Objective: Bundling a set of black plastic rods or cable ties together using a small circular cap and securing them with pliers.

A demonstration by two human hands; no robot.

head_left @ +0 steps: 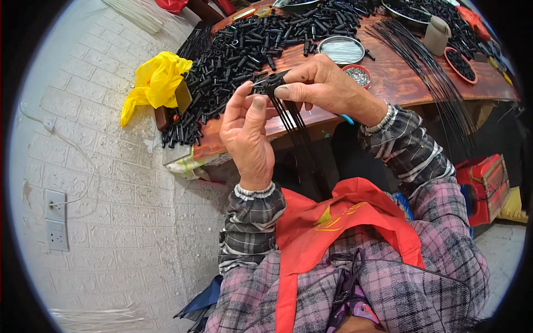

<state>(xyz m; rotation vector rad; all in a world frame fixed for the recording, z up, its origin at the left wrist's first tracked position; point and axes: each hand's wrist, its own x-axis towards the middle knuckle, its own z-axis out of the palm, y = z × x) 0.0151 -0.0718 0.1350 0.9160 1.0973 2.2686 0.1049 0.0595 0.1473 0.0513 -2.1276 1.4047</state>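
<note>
Above the table's near edge, my right hand (327, 89) pinches the top of a bundle of thin black rods (294, 119) between thumb and fingers. The rods hang down toward my lap, and a small dark fitting (272, 81) shows at their upper end. My left hand (250, 130) is close on the left side of the bundle, palm partly turned up, its thumb and index finger apart. By that index fingertip lies a small silvery piece, too small to name. The other left fingers curl partly behind the rods, so their contact is hidden.
Black tubular parts (239, 47) heap across the reddish wooden table (388, 83). Nearby are a round tray of pale sticks (341, 51), a red dish of small metal bits (358, 75), more long black rods (422, 66) and a yellow bag (158, 83). A white brick-patterned wall (111, 144) stands left.
</note>
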